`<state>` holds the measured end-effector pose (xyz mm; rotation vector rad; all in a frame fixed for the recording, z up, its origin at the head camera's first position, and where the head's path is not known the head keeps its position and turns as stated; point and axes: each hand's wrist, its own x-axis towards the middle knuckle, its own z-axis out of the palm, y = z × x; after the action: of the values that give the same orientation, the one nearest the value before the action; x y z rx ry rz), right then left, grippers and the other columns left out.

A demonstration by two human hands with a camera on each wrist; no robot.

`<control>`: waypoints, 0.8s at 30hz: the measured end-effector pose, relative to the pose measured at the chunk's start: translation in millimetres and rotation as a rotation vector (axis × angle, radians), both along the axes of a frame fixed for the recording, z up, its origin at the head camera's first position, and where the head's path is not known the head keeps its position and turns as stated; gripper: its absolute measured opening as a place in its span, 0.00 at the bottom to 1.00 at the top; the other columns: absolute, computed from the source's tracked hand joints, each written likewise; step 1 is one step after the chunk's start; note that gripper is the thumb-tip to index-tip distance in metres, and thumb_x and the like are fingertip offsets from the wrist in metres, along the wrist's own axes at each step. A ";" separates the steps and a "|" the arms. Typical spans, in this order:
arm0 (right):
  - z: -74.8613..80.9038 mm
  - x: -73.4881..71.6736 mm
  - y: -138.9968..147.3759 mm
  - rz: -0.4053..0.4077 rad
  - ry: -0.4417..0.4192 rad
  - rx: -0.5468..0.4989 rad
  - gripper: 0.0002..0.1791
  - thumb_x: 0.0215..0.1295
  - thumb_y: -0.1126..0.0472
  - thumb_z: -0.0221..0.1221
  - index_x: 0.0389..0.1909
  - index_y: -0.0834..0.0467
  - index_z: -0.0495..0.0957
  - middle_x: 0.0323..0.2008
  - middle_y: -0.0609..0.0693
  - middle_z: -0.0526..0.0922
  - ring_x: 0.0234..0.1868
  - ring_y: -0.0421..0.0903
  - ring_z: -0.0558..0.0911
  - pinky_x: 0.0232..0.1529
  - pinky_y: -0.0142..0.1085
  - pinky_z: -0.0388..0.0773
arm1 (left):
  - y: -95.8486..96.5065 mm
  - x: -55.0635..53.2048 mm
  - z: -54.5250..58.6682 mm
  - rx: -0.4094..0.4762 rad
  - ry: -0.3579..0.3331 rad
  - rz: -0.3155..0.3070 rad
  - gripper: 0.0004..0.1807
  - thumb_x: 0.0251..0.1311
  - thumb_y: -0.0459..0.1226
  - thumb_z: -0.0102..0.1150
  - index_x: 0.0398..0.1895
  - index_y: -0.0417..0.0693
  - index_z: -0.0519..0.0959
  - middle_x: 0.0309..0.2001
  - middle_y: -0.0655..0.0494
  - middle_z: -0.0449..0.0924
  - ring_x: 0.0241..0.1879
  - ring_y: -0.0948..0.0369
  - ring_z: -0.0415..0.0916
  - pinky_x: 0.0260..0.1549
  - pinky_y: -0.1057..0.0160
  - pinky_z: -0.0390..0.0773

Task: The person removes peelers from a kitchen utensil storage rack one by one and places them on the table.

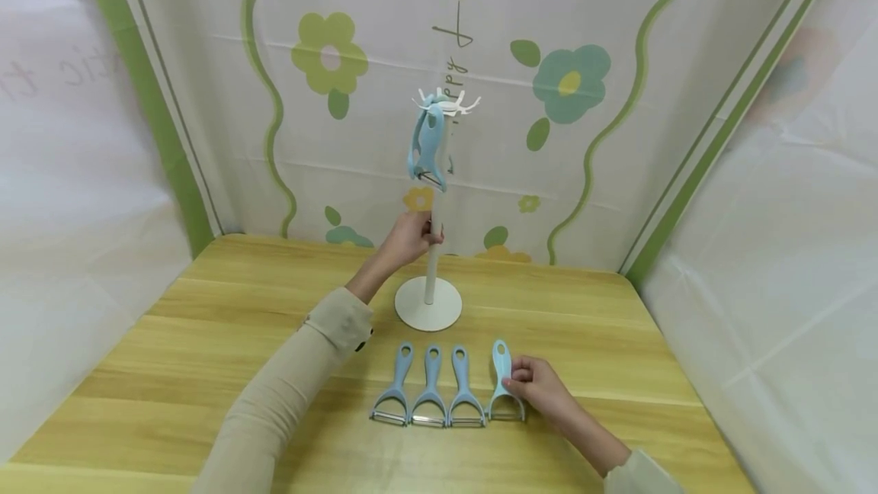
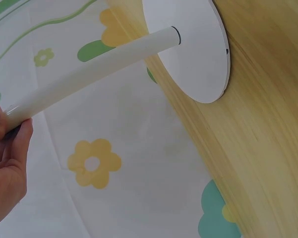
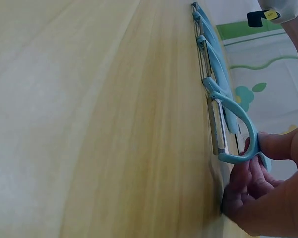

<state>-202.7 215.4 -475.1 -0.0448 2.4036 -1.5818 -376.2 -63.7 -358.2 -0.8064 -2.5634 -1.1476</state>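
Observation:
My left hand grips the white pole of an upright stand, thumb and fingers round it. The stand's round base rests on the table, and white hooks fan out at its top. Blue peelers hang from hooks on the left side. My right hand pinches the handle of a light blue Y-shaped peeler; in the right wrist view its blade end is close over the tabletop. Left of it, three more peelers lie in a row, handles pointing away from me.
The wooden table ends at a white cloth backdrop printed with flowers and green vines. Cloth walls rise on both sides. The stand is behind the row of peelers, near the table's middle.

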 end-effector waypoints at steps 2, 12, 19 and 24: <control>-0.8 -0.2 -0.5 -0.006 0.005 0.023 0.16 0.66 0.70 0.61 0.51 0.74 0.72 0.35 0.55 0.83 0.35 0.45 0.80 0.34 0.29 0.80 | 0.4 -0.8 -0.4 -0.003 0.001 0.003 0.03 0.65 0.31 0.62 0.37 0.38 0.79 0.36 0.46 0.86 0.40 0.54 0.86 0.39 0.61 0.87; -2.1 1.4 -1.3 -0.010 -0.002 0.066 0.18 0.65 0.67 0.63 0.51 0.75 0.74 0.32 0.55 0.84 0.29 0.42 0.78 0.26 0.29 0.76 | 0.9 -5.4 -1.8 -0.013 -0.017 0.003 0.03 0.66 0.31 0.61 0.38 0.38 0.80 0.38 0.45 0.86 0.41 0.53 0.87 0.40 0.60 0.87; -1.7 1.3 -3.5 -0.008 0.029 0.132 0.19 0.62 0.68 0.65 0.51 0.73 0.74 0.29 0.53 0.85 0.27 0.42 0.78 0.24 0.29 0.74 | 1.4 -4.6 -0.2 -0.009 -0.032 0.005 0.02 0.66 0.31 0.62 0.37 0.39 0.80 0.38 0.45 0.86 0.41 0.53 0.87 0.40 0.60 0.87; -1.2 1.8 -5.2 -0.011 0.050 0.187 0.23 0.60 0.67 0.67 0.55 0.71 0.73 0.29 0.52 0.84 0.27 0.43 0.78 0.24 0.30 0.76 | 1.0 -4.0 -0.2 0.003 -0.021 -0.002 0.02 0.65 0.30 0.62 0.37 0.38 0.80 0.38 0.44 0.86 0.42 0.52 0.87 0.40 0.60 0.87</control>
<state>-200.9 210.1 -476.3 -0.0351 2.5834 -1.3682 -380.2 -62.7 -358.4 -0.8008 -2.5782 -1.1660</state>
